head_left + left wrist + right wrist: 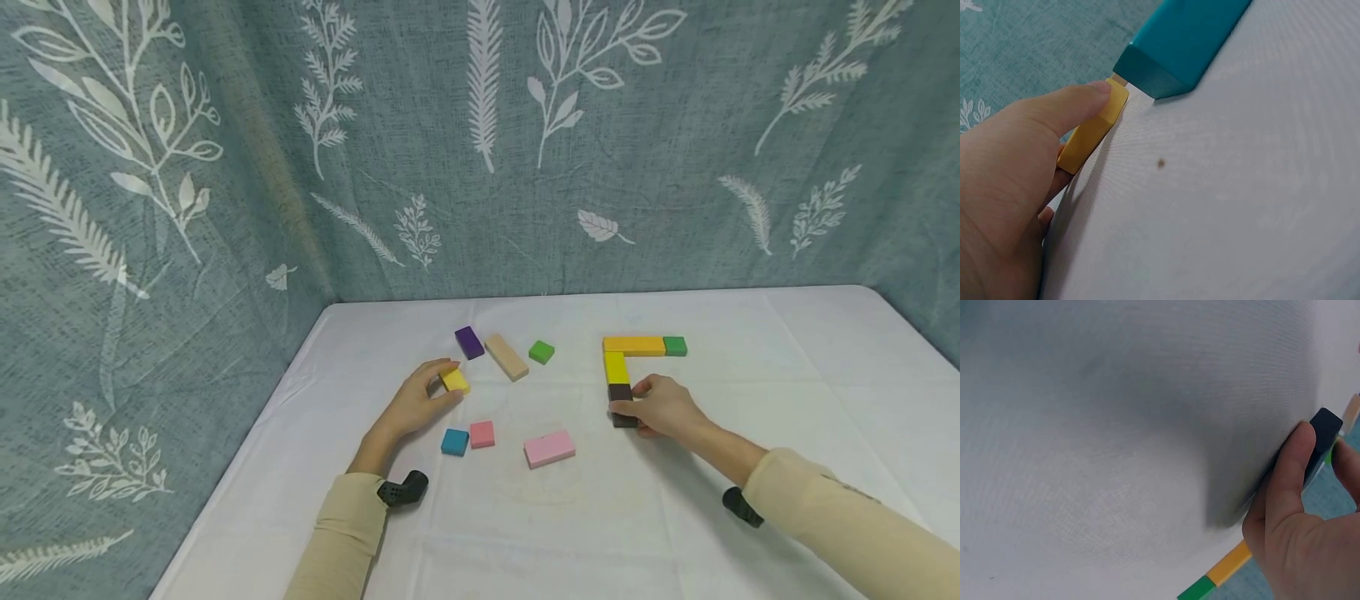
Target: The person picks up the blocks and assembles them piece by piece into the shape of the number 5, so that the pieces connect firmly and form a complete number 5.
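My left hand (422, 402) pinches a small yellow block (454, 381) between thumb and fingers, on the left part of the table. In the left wrist view the thumb lies along one face of that block (1094, 128). Over on the right, my right hand (667, 408) grips a black block (620, 392), its thumb and fingers on either side. This block stands in line with the lower end of a lemon-yellow block (617, 368). Above that, an orange-yellow block (633, 346) runs sideways to a dark green block (675, 346). Fingers cover part of the black block.
Near the left hand lie a blue block (454, 442), a coral block (482, 434) and a pink block (550, 449). Farther back are a purple block (469, 342), a wooden-coloured block (507, 357) and a light green block (542, 352). A patterned curtain (525, 225) hangs behind the white table.
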`<state>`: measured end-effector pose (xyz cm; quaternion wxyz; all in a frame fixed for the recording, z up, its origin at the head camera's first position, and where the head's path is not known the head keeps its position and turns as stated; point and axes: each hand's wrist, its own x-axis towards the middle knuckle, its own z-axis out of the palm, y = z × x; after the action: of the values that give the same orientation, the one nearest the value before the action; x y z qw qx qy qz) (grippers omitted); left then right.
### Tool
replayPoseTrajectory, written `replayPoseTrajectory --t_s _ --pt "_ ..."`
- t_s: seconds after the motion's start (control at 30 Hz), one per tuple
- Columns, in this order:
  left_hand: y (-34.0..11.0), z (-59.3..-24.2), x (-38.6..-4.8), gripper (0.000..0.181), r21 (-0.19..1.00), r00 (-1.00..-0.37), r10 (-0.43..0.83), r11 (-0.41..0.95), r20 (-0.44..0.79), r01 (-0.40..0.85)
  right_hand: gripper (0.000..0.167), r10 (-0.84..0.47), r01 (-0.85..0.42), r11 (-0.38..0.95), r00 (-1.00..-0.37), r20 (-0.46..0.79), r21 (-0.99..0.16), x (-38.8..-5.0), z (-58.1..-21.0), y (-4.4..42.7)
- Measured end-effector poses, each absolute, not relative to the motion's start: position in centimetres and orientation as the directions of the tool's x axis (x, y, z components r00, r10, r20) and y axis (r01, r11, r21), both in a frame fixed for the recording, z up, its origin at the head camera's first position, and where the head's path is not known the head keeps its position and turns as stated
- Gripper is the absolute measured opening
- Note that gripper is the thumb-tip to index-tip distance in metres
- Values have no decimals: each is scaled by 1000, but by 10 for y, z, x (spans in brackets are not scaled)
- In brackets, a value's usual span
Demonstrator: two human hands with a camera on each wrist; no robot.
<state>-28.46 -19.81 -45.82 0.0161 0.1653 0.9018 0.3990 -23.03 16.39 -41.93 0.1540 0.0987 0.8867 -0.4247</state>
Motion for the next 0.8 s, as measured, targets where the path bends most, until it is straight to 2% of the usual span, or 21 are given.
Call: replayPoseTrajectory --t_s 0.3,0.53,0.8 --pt "-200 -458 -283 49 718 -947 306 637 97 280 55 -8 322 539 -922 -388 -778 -232 -411 175" --pt "-199 -460 -287 49 713 -949 302 646 90 273 54 39 348 527 -921 -387 -775 -245 -401 185" --pt "-199 -460 -284 49 717 -946 310 637 99 284 63 -79 349 371 -912 -403 -861 -265 -388 188"
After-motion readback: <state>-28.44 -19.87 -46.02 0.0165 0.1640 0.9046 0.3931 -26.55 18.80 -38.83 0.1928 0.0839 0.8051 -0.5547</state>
